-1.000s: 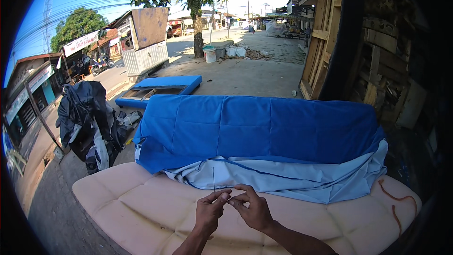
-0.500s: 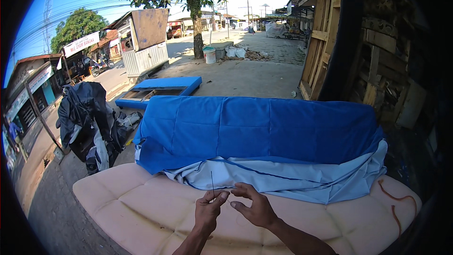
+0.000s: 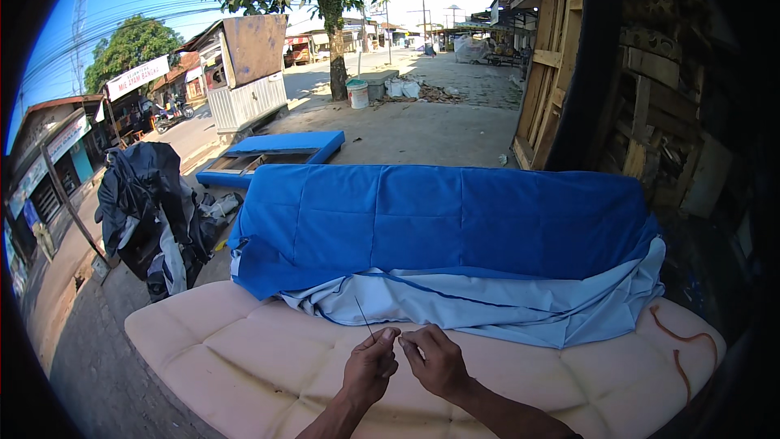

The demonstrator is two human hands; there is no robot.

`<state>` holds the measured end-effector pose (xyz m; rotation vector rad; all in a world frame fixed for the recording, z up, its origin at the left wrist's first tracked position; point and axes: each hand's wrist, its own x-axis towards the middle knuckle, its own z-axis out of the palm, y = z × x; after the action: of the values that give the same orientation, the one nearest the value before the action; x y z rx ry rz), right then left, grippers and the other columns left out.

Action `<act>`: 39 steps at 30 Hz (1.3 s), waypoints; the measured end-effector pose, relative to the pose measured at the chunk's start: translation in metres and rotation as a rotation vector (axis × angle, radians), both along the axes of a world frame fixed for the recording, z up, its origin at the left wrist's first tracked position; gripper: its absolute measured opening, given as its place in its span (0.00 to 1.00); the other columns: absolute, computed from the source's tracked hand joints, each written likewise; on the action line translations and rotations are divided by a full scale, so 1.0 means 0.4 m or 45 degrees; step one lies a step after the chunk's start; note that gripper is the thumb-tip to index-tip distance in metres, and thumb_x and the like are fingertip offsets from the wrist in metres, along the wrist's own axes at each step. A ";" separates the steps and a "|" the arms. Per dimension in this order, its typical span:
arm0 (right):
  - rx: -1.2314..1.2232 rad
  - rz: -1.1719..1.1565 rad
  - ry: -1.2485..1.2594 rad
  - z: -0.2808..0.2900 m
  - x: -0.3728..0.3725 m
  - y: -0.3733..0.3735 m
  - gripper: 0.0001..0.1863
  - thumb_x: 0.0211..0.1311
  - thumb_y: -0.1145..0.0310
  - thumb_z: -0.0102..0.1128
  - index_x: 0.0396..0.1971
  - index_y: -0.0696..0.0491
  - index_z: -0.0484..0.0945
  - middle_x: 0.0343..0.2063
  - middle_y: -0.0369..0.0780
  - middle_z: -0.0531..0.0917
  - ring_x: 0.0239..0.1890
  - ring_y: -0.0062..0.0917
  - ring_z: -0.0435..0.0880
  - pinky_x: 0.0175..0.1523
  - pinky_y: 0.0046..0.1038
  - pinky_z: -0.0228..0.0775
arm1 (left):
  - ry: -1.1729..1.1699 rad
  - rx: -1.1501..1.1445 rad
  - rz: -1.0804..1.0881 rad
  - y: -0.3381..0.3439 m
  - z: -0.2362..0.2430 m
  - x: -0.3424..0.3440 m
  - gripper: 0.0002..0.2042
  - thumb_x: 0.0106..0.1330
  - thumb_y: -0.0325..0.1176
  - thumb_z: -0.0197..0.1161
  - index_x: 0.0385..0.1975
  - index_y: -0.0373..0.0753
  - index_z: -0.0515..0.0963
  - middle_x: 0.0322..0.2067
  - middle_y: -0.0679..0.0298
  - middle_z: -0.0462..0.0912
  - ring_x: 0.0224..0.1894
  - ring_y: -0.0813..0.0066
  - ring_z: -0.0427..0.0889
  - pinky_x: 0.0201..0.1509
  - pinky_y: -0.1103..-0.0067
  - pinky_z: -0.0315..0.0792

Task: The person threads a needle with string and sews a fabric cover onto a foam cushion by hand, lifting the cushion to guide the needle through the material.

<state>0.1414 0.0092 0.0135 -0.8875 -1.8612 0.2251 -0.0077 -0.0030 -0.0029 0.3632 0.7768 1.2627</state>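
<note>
A long thin needle (image 3: 363, 315) points up and away from my left hand (image 3: 372, 366), which pinches its lower end between thumb and fingers. Close beside it, my right hand (image 3: 436, 362) is closed in a pinch, its fingertips almost meeting the left ones. Whatever lies in that right pinch is too small to make out. Both hands are over a pale pink foam cushion (image 3: 244, 349) with creased seams. Just beyond them lies a blue fabric cover (image 3: 422, 219) with stitched panels, its pale underside (image 3: 520, 309) folded out toward me.
Orange-brown cord (image 3: 681, 336) rests on the foam's right end. A dark crumpled sheet (image 3: 146, 203) is heaped at left, near a blue padded frame (image 3: 280, 146). Wooden framing (image 3: 552, 65) stands at right. Farther off are a white bucket (image 3: 357, 95) and a tree (image 3: 333, 32).
My right hand's spread fingers have closed into a pinch and come nearer the left hand. The needle has tilted to the left.
</note>
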 end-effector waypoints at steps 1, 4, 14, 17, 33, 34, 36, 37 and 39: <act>0.012 0.021 -0.007 -0.002 0.002 0.001 0.09 0.58 0.78 0.68 0.38 0.57 0.79 0.26 0.40 0.79 0.26 0.28 0.83 0.32 0.30 0.75 | -0.002 0.022 -0.022 -0.001 0.003 0.002 0.11 0.71 0.37 0.64 0.45 0.37 0.80 0.16 0.77 0.64 0.15 0.88 0.55 0.20 0.84 0.51; -0.024 0.003 0.025 0.003 0.015 0.007 0.06 0.59 0.78 0.68 0.34 0.57 0.80 0.26 0.40 0.80 0.26 0.30 0.83 0.33 0.32 0.77 | 0.086 0.067 0.047 -0.003 0.015 -0.004 0.13 0.75 0.41 0.58 0.47 0.37 0.77 0.16 0.75 0.64 0.15 0.87 0.54 0.19 0.84 0.51; 0.010 -0.111 -0.007 0.060 0.060 0.006 0.08 0.58 0.74 0.70 0.38 0.53 0.85 0.23 0.37 0.79 0.18 0.24 0.77 0.23 0.27 0.70 | 0.567 0.423 -0.070 -0.031 0.050 -0.009 0.24 0.79 0.57 0.35 0.47 0.41 0.69 0.14 0.74 0.55 0.14 0.86 0.50 0.18 0.83 0.45; -0.023 -0.125 0.054 0.071 0.058 -0.001 0.08 0.59 0.74 0.70 0.38 0.54 0.85 0.21 0.37 0.78 0.17 0.22 0.76 0.22 0.26 0.68 | 0.708 0.436 -0.173 -0.038 0.057 0.003 0.25 0.79 0.57 0.34 0.49 0.41 0.69 0.15 0.76 0.54 0.15 0.87 0.49 0.19 0.83 0.45; -0.910 0.398 0.851 0.097 0.055 -0.018 0.10 0.70 0.73 0.57 0.43 0.63 0.80 0.45 0.45 0.85 0.49 0.30 0.86 0.54 0.32 0.83 | 0.738 0.468 -0.237 -0.036 0.038 0.004 0.17 0.80 0.46 0.46 0.47 0.38 0.76 0.22 0.70 0.73 0.23 0.85 0.66 0.27 0.84 0.62; -0.920 0.404 0.886 0.098 0.053 -0.019 0.10 0.71 0.73 0.57 0.43 0.64 0.80 0.45 0.46 0.85 0.49 0.30 0.86 0.54 0.32 0.83 | 0.788 0.461 -0.207 -0.036 0.036 0.005 0.17 0.80 0.46 0.46 0.47 0.38 0.76 0.22 0.70 0.73 0.23 0.85 0.66 0.28 0.84 0.63; -0.934 0.395 0.881 0.100 0.052 -0.021 0.10 0.71 0.73 0.57 0.43 0.64 0.80 0.45 0.46 0.85 0.49 0.30 0.86 0.55 0.32 0.82 | 0.837 0.456 -0.176 -0.035 0.033 0.006 0.17 0.80 0.45 0.47 0.47 0.38 0.77 0.22 0.70 0.73 0.24 0.85 0.67 0.28 0.84 0.63; -0.942 0.382 0.871 0.101 0.052 -0.022 0.10 0.71 0.73 0.56 0.44 0.65 0.80 0.45 0.47 0.84 0.49 0.31 0.86 0.56 0.32 0.82 | 0.835 0.462 -0.157 -0.034 0.031 0.006 0.17 0.80 0.45 0.47 0.47 0.38 0.77 0.22 0.70 0.73 0.24 0.85 0.67 0.28 0.84 0.63; -0.951 0.381 0.844 0.103 0.053 -0.023 0.11 0.71 0.73 0.56 0.44 0.65 0.80 0.45 0.47 0.85 0.49 0.31 0.86 0.56 0.32 0.82 | 0.835 0.466 -0.138 -0.033 0.027 0.007 0.17 0.80 0.44 0.47 0.47 0.38 0.77 0.22 0.70 0.73 0.24 0.85 0.67 0.28 0.84 0.63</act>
<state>0.1624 0.0002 0.0546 -0.8574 -1.2553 1.2976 -0.0050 -0.0161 0.0078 1.1403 1.0543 1.1864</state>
